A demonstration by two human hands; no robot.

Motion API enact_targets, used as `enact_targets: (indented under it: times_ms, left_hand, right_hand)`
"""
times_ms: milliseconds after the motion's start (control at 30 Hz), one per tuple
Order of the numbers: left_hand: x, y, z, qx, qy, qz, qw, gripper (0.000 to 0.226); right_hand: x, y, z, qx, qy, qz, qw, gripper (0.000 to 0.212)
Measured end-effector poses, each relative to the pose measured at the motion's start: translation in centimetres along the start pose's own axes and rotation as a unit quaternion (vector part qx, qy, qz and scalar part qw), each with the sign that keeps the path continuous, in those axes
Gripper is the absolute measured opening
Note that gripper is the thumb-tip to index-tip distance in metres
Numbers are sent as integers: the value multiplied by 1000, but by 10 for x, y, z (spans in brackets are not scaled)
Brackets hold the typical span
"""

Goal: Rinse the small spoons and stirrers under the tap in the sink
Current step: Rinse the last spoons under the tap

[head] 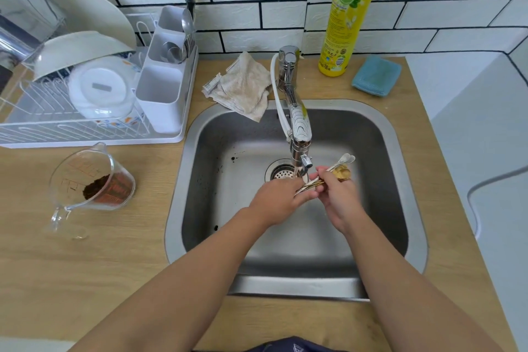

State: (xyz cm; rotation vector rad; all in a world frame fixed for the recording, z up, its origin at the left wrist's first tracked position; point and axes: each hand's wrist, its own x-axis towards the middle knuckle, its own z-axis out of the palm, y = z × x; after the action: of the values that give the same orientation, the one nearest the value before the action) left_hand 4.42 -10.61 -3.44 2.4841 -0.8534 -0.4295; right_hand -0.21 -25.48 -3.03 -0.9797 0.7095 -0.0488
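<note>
A bundle of small spoons and stirrers (pixel 341 170), gold and silver, lies across both hands over the steel sink (pixel 371 134). My right hand (pixel 340 197) grips the bundle near its bowls, which point up and to the right. My left hand (pixel 278 200) holds the handle ends with its fingers, just under the chrome tap (pixel 298 128). A thin stream of water falls from the spout onto the handles by the drain (pixel 281 173).
A white dish rack (pixel 94 128) with bowls and a cutlery caddy stands at the left. A glass measuring jug (pixel 91 180) with dark grounds lies on its side on the wooden counter. A beige cloth (pixel 243 86), a yellow detergent bottle (pixel 347 17) and a blue sponge (pixel 377 76) sit behind the sink.
</note>
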Motion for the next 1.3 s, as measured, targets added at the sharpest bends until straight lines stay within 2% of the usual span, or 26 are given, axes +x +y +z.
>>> enact_targets:
  times_ms: [67,100,133,167,233,267,300,333,400,467,567,633,733,900,1033,1167,1200,1233,1300]
  left_hand:
    - [-3,-5,-6,-14,-71,-1,997,27]
    - [-7,-8,-9,-53,-102,-19,993,26]
    - [-12,-10,-11,-138,-128,-55,981,26]
    - [-20,-12,-13,-262,-155,-104,947,27]
    - [-36,-14,-19,-479,-216,-182,832,28]
    - [-43,-17,-22,-535,-240,-201,785,28]
    - [-49,-20,-23,-562,-261,-212,755,27]
    - [-53,-23,-25,-568,-277,-215,744,26]
    - [-60,-25,-27,-546,-295,-227,751,26]
    - [-63,-27,-26,-521,-268,-254,769,31]
    - [-64,-30,-23,-463,-193,-251,828,43]
    - [-65,-31,-20,-432,-172,-231,855,38]
    - [-66,-32,-16,-468,-173,-219,838,30]
    - [-67,-34,-18,-516,-181,-225,807,28]
    - [-66,-33,-15,-520,-190,-225,801,28]
    - [-61,-28,-11,-508,-196,-264,796,33]
    - [-60,-25,-10,-486,-190,-268,810,33]
    - [-57,-23,-10,-438,-176,-259,843,31]
    - [-52,-19,-8,-269,-137,-210,930,27]
  right_hand:
    - [0,1,1,0,-33,18,999,6]
    - [1,1,0,12,-57,27,998,9]
    - [1,0,-1,32,-82,37,995,15]
    - [2,-1,-2,51,-104,45,992,20]
    - [4,-1,-5,51,-131,47,989,27]
    - [4,1,-4,30,-135,48,989,30]
    - [4,3,-3,1,-136,48,990,34]
    - [3,5,0,-30,-137,44,989,34]
    - [2,12,10,-85,-131,32,987,33]
    - [1,19,20,-123,-110,16,986,38]
    - [0,26,25,-149,-88,-11,985,39]
    - [-2,28,26,-153,-86,-8,985,31]
    - [-6,30,27,-138,-91,19,986,26]
    - [-4,24,24,-2,-118,90,989,26]
    - [0,28,20,-59,-82,39,994,19]
    - [2,33,18,-123,-40,-5,992,18]
    - [1,35,19,-133,-42,0,990,22]
    - [1,36,19,-144,-49,13,988,29]
    - [0,38,19,-181,-65,52,980,42]
